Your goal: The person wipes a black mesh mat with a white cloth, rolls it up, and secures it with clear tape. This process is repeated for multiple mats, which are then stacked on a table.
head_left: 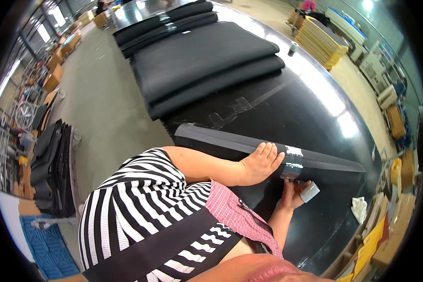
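Observation:
A dark grey-black sheet, rolled or folded into a long narrow bundle [221, 141], lies across the table in front of me. Clear shiny tape [293, 162] wraps around it right of its middle. My left hand [262, 163] rests flat on the bundle just left of this tape, fingers stretched out and holding nothing. Below the taped spot, on the near side, my right hand [292, 194] grips a roll of tape [309, 192]. Part of the right hand's fingers is hidden by the roll.
Folded black sheets [202, 58] are stacked farther along the glossy black table [324, 207], with taped rolls [169, 26] behind. A small cylinder [293, 48] stands near the far edge. A white cloth [359, 210] lies right; cardboard [395, 230] borders the table there. Black sheets [56, 169] hang left.

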A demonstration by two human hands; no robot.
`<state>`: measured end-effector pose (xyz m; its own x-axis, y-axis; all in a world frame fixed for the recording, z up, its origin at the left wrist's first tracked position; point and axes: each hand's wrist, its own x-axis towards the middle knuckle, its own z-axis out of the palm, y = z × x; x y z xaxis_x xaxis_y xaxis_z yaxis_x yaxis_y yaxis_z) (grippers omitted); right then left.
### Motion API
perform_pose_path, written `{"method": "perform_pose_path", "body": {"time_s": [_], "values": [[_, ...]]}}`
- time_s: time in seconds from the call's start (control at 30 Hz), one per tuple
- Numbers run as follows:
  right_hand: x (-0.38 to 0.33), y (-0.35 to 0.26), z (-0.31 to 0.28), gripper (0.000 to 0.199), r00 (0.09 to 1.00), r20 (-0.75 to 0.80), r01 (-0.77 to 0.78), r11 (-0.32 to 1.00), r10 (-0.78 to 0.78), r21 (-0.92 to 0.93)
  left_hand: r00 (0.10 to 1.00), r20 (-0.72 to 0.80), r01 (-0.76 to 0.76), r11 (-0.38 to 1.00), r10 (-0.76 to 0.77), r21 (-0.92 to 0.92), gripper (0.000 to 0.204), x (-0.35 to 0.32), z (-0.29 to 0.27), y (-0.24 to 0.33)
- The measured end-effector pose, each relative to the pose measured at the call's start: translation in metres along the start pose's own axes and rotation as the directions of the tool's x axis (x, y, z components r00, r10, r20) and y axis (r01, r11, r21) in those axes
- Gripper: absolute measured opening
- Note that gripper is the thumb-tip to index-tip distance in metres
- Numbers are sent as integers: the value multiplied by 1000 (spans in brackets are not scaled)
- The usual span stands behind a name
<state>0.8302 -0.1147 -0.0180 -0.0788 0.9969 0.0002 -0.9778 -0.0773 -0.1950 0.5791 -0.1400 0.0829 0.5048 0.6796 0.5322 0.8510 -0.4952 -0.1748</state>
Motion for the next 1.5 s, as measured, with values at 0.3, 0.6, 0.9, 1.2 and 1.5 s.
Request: {"method": "perform_pose_path", "body": {"time_s": [0.3,0.6,0.9,1.2,1.5], "values": [[54,155,189,40,936,335,-164,975,107,148,998,-30,65,898,-58,436,59,-37,-214,-123],[51,343,242,35,875,454,-254,958,168,135,402,-50,439,241,-914,-866,127,-436,-323,-319],[62,531,265,31,860,325,-347,918,393,-191,293,459,-427,-544,-839,-722,95,-568,-235,-417],[186,673,339,49,634,614,-362,882,471,-302,326,-150,-121,116,-933,-986,123,-548,-268,-564],[370,877,508,48,823,438,-176,896,361,-408,258,-61,91,87,-964,-992,114,-519,-292,-819]]}}
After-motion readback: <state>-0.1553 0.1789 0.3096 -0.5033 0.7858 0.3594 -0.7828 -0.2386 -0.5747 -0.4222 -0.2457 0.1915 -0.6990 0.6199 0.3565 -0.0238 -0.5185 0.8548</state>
